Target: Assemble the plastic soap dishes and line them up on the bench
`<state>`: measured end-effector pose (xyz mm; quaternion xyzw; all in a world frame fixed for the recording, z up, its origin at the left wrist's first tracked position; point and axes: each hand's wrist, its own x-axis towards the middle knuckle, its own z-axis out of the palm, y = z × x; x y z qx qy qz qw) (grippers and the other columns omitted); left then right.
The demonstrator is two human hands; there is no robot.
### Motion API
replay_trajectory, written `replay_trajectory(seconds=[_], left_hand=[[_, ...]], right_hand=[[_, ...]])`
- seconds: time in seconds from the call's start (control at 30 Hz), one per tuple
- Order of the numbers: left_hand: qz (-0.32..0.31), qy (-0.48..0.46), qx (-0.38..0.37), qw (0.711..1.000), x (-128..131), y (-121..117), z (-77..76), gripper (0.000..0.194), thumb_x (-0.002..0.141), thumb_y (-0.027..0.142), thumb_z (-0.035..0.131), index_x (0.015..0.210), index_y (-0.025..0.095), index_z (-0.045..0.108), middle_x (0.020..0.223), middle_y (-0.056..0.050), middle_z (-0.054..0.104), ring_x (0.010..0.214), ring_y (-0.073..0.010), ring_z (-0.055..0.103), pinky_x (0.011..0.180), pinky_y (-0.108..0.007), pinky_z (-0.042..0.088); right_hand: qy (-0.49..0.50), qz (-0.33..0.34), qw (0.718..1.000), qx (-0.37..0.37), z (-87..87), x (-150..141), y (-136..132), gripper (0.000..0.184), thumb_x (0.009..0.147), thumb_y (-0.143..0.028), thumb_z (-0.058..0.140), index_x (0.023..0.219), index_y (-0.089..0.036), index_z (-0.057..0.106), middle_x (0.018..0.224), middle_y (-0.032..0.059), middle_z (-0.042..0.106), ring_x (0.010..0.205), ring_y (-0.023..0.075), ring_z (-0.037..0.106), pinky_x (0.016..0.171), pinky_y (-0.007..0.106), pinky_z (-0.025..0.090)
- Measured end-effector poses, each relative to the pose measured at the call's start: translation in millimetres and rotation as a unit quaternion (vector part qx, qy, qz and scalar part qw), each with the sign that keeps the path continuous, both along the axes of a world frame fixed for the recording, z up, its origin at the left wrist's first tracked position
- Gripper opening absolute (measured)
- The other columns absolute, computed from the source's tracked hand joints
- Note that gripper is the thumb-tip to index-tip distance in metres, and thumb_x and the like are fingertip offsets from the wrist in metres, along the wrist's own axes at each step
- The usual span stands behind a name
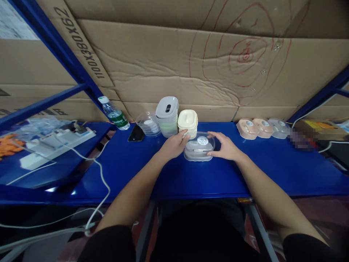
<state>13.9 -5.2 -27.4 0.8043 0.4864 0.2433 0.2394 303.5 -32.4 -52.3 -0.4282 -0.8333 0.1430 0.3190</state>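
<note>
On the blue tabletop in front of me sits a clear lidded plastic container [200, 149] with a round white sticker on its lid. My left hand [176, 145] has its bent fingers against the container's left end, close to a stack of cream containers [188, 120]. At the other end, my right hand [225, 146] curves around the side, with thumb and fingertips at the container's edge. Both hands hold the container between them. Some of the left fingertips are hard to make out against the cream stack.
Behind my left hand stand a tall stack of lidded containers [167, 109], clear round tubs [149, 124], a black phone [136, 133] and a water bottle [116, 115]. Pink lidded containers [247, 129] and a clear one [278, 128] line the back right. White cables [102, 174] hang at left.
</note>
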Motion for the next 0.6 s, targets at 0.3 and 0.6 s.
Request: replay_trajectory(seconds=[0.3, 0.6], left_hand=[[-0.051, 0.170, -0.016, 0.984, 3.8, -4.8, -0.2, 0.063, 0.099, 0.066, 0.036, 0.130, 0.018, 0.062, 0.115, -0.016, 0.075, 0.107, -0.0350, 0.071, 0.086, -0.041, 0.051], [-0.050, 0.180, -0.047, 0.981, 7.2, 0.8, -10.1, 0.059, 0.098, 0.068, 0.036, 0.121, 0.020, 0.062, 0.111, -0.013, 0.076, 0.104, -0.0332, 0.071, 0.079, -0.037, 0.049]], right_hand=[[-0.091, 0.001, 0.993, -0.069, -3.2, 3.3, 4.3, 0.097, 0.063, -0.066, 0.088, 0.144, -0.022, 0.059, 0.140, 0.0155, 0.065, 0.129, 0.0394, 0.060, 0.109, 0.061, 0.046], [-0.104, 0.005, 0.991, -0.083, -5.1, 5.6, 5.9, 0.097, 0.063, -0.070, 0.087, 0.144, -0.023, 0.061, 0.142, 0.0150, 0.065, 0.130, 0.0403, 0.061, 0.111, 0.060, 0.047]])
